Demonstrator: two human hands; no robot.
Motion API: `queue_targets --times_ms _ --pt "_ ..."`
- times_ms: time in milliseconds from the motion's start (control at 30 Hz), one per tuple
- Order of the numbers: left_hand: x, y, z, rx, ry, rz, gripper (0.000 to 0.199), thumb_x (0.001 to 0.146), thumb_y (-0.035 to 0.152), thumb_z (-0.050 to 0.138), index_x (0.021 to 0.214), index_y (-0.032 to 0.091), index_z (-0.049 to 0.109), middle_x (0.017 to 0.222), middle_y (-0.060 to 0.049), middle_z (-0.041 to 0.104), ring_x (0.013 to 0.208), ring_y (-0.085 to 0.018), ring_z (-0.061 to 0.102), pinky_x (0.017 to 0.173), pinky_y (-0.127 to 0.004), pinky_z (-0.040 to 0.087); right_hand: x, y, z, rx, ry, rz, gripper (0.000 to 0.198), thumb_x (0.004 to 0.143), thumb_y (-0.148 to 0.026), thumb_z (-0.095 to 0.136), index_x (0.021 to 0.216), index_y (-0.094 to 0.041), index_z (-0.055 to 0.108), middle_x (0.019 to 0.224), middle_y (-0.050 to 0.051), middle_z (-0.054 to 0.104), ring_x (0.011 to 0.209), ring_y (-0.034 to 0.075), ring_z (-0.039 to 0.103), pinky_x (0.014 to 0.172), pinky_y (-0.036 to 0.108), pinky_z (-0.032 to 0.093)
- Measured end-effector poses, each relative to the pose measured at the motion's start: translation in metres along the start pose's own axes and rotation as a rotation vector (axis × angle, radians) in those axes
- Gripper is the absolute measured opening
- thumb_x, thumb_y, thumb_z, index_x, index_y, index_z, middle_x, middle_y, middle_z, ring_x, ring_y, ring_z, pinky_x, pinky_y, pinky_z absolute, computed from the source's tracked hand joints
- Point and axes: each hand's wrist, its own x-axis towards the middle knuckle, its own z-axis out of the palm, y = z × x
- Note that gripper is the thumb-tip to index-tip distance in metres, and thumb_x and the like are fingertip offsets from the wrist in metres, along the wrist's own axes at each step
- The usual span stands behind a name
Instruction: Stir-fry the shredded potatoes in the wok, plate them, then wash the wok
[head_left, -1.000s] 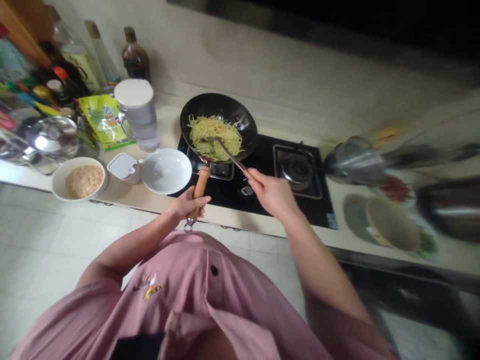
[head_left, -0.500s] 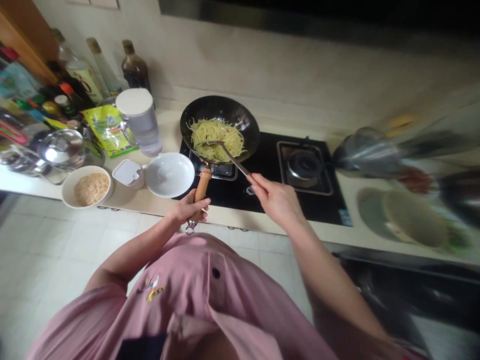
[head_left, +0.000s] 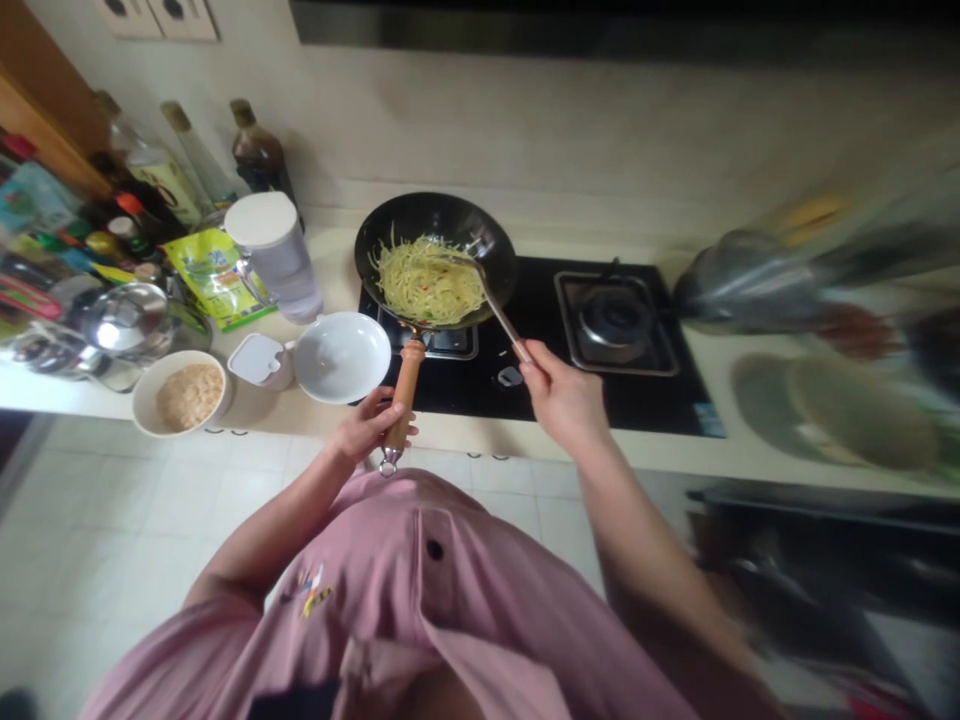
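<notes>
Our left hand [head_left: 369, 425] grips the wooden wok handle [head_left: 409, 372], pointing back at us, and there's our right hand [head_left: 568, 396] clasping a long utensil [head_left: 502, 315] slanted forward-left!

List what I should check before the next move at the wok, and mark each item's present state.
1. Left grip closed around the wooden handle: ok.
2. Right grip closed around the long utensil: ok.
3. Utensil's far end inside the wok, at the pale shreds: ok.
4. Shreds kept within the wok's rim: ok, none seen hanging over it.
5. White bowl upright, left of the wooden handle: ok.
6. Flame under the wok: cannot tell, the wok hides that spot.
</notes>
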Motion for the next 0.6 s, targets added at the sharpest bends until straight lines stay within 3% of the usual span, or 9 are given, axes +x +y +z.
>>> queue_targets --times_ms 133,233,300,400,433,500,567,600 --pt "0.003 -0.002 0.002 -0.016 -0.037 -0.018 0.069 0.059 0.052 0.084 0.105 0.019 0.044 0.087 -0.005 0.068 0.075 -0.023 0.071 0.063 -0.037 0.058 -0.018 -0.001 0.011 0.179 -0.071 0.076 0.046 0.09 -0.038 0.048 0.129 -0.019 0.066 0.11 0.01 0.071 0.088 0.023 0.069 0.083 0.036 0.054" --pt "0.004 0.001 0.003 0.017 -0.021 -0.018 0.063 0.063 0.052 0.082 0.103 0.019 0.046 0.086 -0.005 0.068 0.076 -0.022 0.07 0.065 -0.035 0.057 -0.026 -0.002 0.018 0.368 -0.117 0.114 0.049 0.088 -0.044 0.052 0.128 -0.019 0.066 0.101 0.008 0.072 0.08 0.019 0.068 0.079 0.032 0.054" --pt "0.001 0.009 0.005 0.087 0.117 0.08 0.053 0.069 0.046 0.08 0.102 0.02 0.048 0.087 -0.004 0.067 0.08 -0.019 0.069 0.068 -0.029 0.056 -0.026 -0.001 0.021 0.491 -0.105 0.188 0.053 0.087 -0.048 0.053 0.13 -0.019 0.065 0.088 0.006 0.072 0.069 0.015 0.064 0.069 0.03 0.054" --pt "-0.007 0.032 0.02 0.136 0.357 0.396 0.042 0.075 0.033 0.077 0.107 0.023 0.051 0.099 -0.003 0.067 0.104 -0.017 0.065 0.079 -0.022 0.052 -0.022 -0.003 0.022 0.669 -0.049 0.29 0.06 0.085 -0.052 0.055 0.135 -0.018 0.06 0.075 0.003 0.065 0.058 0.011 0.056 0.054 0.025 0.048" --pt "-0.007 0.04 0.029 0.102 0.347 0.467 0.04 0.078 0.032 0.075 0.11 0.024 0.052 0.105 -0.004 0.066 0.112 -0.017 0.061 0.084 -0.023 0.051 -0.02 -0.005 0.022 0.714 -0.037 0.31 0.062 0.084 -0.052 0.055 0.136 -0.018 0.059 0.074 0.002 0.063 0.056 0.01 0.053 0.05 0.023 0.045" --pt "-0.002 0.054 0.052 -0.026 0.145 0.428 0.037 0.085 0.042 0.067 0.114 0.024 0.055 0.111 -0.007 0.066 0.12 -0.021 0.058 0.089 -0.028 0.05 -0.018 -0.012 0.017 0.782 -0.034 0.335 0.063 0.083 -0.051 0.057 0.135 -0.017 0.057 0.069 0.0 0.058 0.051 0.008 0.048 0.044 0.02 0.039" --pt "0.013 0.059 0.078 -0.161 -0.061 0.212 0.043 0.087 0.058 0.055 0.107 0.02 0.059 0.109 -0.012 0.067 0.12 -0.025 0.059 0.088 -0.033 0.051 -0.02 -0.021 0.007 0.833 -0.04 0.342 0.062 0.081 -0.05 0.059 0.134 -0.017 0.056 0.065 -0.002 0.054 0.047 0.006 0.043 0.04 0.019 0.035" --pt "0.023 0.058 0.09 -0.198 -0.107 0.096 0.05 0.086 0.065 0.05 0.102 0.019 0.06 0.108 -0.015 0.067 0.119 -0.027 0.059 0.087 -0.034 0.051 -0.022 -0.026 0.0 0.852 -0.034 0.341 0.062 0.081 -0.049 0.06 0.134 -0.018 0.056 0.064 -0.003 0.053 0.046 0.006 0.042 0.039 0.018 0.033"
